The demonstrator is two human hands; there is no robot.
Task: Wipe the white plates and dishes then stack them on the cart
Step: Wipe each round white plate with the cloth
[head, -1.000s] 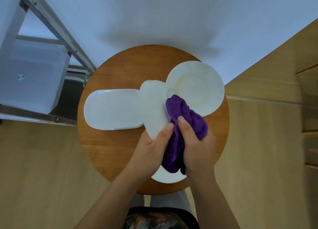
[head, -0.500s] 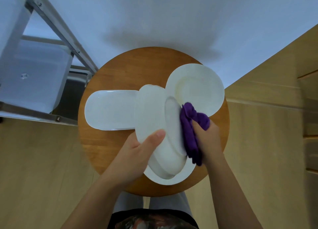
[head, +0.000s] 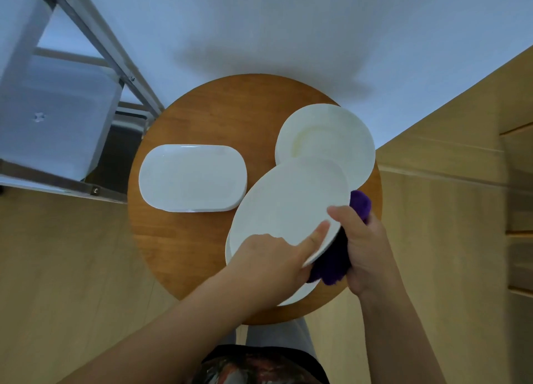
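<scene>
My left hand [head: 271, 256] grips the near edge of a white round plate [head: 285, 205] held flat above the round wooden table [head: 210, 109]. My right hand [head: 363, 245] presses a purple cloth [head: 334, 262] against that plate's right edge and underside. Another white plate [head: 300, 293] lies on the table beneath, mostly hidden. A round white plate [head: 328, 135] rests at the table's back right. A stack of white oblong dishes [head: 191, 177] sits at the left. The metal cart [head: 95, 46] stands at the upper left.
The cart holds a translucent white bin [head: 52, 118] on its shelf. A white wall [head: 288, 23] rises behind the table. Wooden cabinet fronts [head: 516, 182] run along the right, and light wood flooring [head: 57, 268] surrounds the table.
The held plate has turned from edge-on to nearly flat, facing up. My right hand and the cloth have shifted from the plate's face down to its right edge and underside.
</scene>
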